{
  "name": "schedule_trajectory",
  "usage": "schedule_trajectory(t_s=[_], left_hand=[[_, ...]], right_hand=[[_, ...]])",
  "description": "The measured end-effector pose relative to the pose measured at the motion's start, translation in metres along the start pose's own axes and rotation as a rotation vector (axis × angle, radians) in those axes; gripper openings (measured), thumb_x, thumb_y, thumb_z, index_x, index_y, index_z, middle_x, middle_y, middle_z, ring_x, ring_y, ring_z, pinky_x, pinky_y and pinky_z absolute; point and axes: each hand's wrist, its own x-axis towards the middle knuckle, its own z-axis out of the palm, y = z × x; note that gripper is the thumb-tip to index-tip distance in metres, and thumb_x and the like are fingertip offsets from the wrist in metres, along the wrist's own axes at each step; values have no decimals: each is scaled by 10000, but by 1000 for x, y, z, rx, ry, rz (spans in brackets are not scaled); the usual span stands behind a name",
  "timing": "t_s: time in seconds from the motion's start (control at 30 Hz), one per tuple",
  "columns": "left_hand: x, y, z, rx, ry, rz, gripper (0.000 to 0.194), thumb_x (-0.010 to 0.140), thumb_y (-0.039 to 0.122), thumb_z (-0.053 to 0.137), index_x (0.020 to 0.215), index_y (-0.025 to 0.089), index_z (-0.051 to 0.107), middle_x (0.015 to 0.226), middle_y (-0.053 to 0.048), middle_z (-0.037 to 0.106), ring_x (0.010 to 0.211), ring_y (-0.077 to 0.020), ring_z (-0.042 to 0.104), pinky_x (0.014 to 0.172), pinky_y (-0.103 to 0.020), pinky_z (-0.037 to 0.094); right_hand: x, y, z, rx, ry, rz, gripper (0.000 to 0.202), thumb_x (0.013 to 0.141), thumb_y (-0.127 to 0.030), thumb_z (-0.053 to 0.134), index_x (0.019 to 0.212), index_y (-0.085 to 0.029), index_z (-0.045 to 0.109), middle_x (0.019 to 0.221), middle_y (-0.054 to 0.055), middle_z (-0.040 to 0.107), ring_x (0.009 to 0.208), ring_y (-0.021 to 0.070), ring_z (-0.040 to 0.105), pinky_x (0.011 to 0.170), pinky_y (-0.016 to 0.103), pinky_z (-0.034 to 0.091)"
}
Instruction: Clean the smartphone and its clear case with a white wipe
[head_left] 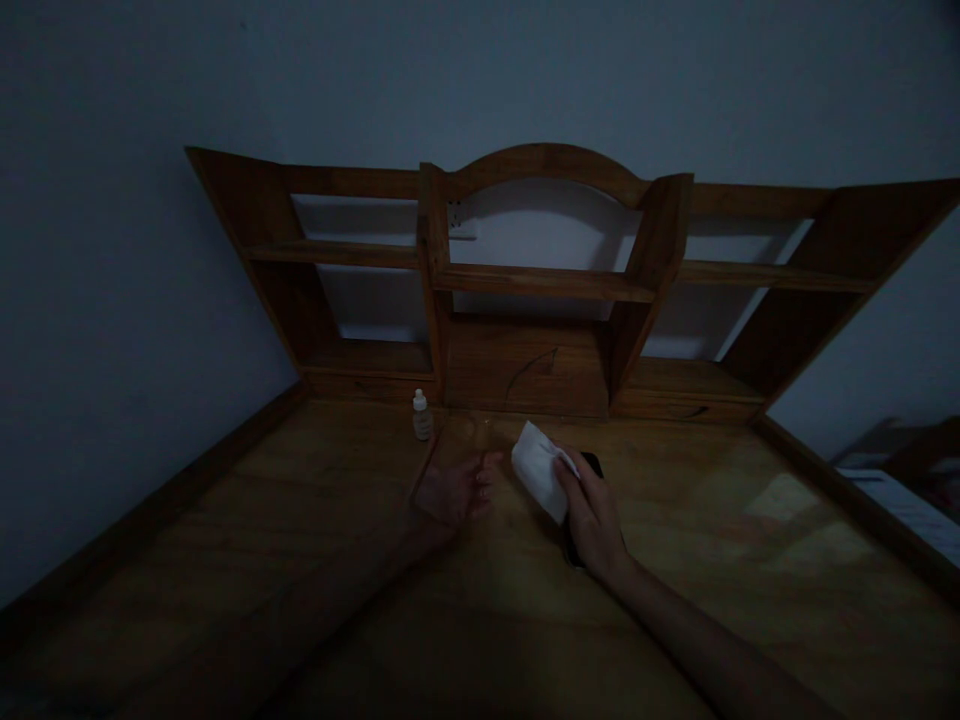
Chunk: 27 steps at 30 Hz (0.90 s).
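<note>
My right hand (595, 515) pinches a white tissue or cloth (538, 470) between thumb and fingers, a little above the desk. Under that hand lies a dark, flat object like a phone (592, 463), mostly covered by the hand. My left hand (452, 492) is over the desk to the left, palm turned partly up, thumb raised and apart from loosely curled fingers. Nothing shows in it, though the light is dim. Just beyond its thumb stands a small clear dropper bottle (422, 420) with a white cap.
A wooden desk (675, 520) spreads beneath both hands. Along its back stands a wooden shelf unit (547, 285) with low drawers. A white power socket (463, 230) shows behind it. Papers (900, 500) lie beyond the desk's right edge.
</note>
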Motion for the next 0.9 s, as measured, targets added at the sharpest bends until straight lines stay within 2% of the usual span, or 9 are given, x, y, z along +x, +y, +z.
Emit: schedule_trajectory(t_s=[0.07,0.17,0.27,0.33,0.4,0.53,0.67,0.8,0.9], left_hand=[[1,1,-1,0,43,-16,379,948,370,303,884,120,580,637,-1,522,493,-100,474,462,-194,347],[-1,-1,0,14,156,50,337,939,416,411,886,133,586,760,-17,610,611,-110,574,495,-178,394],[-6,-6,5,71,212,91,227,876,316,586,1003,131,617,1020,-56,669,948,-157,635,733,-202,490],[-7,-9,9,133,172,102,270,854,248,619,1093,121,614,1222,-90,618,1153,-191,565,921,-249,460],[-7,-11,11,191,150,127,347,837,203,637,1175,151,581,1328,-91,557,1212,-218,532,1005,-311,422],[-8,-11,13,260,92,160,488,820,170,651,1281,210,495,1341,-113,544,1189,-273,554,982,-409,446],[-10,-13,16,304,-23,163,522,810,152,652,1300,223,486,1300,-124,563,1188,-308,546,952,-471,463],[-10,-17,16,276,-26,186,622,735,54,668,1288,281,495,1247,-71,594,1091,-294,595,925,-499,475],[-10,-21,15,286,3,181,542,703,13,661,1185,247,575,1205,-55,618,1082,-285,593,909,-464,491]], right_hand=[[3,7,1,9,48,44,333,992,-356,391,1250,-250,573,1156,50,678,1058,236,636,890,335,501],[4,12,2,39,81,90,356,988,-384,401,1271,-240,562,1134,65,681,1050,246,628,888,353,486],[3,10,3,52,94,126,359,985,-397,411,1271,-239,560,1089,66,690,1038,251,623,920,376,458],[2,6,3,44,86,135,353,989,-398,400,1274,-255,552,1085,56,688,1032,248,623,935,384,446],[2,2,3,29,65,115,352,995,-391,382,1291,-276,533,1136,48,672,1061,247,615,946,390,443],[0,-4,2,-26,-28,-9,355,1005,-333,347,1330,-301,484,1270,38,614,1120,235,597,954,391,461],[-3,-6,4,-88,-175,-244,394,987,-233,363,1372,-282,433,1337,37,570,1208,210,544,1014,403,444],[-3,-5,5,-197,-346,-421,545,908,-187,491,1435,-235,360,1412,53,504,1321,220,436,1106,453,364],[-1,-3,6,-260,-446,-485,664,841,-128,513,1467,-214,310,1497,55,389,1387,229,339,1154,478,290]])
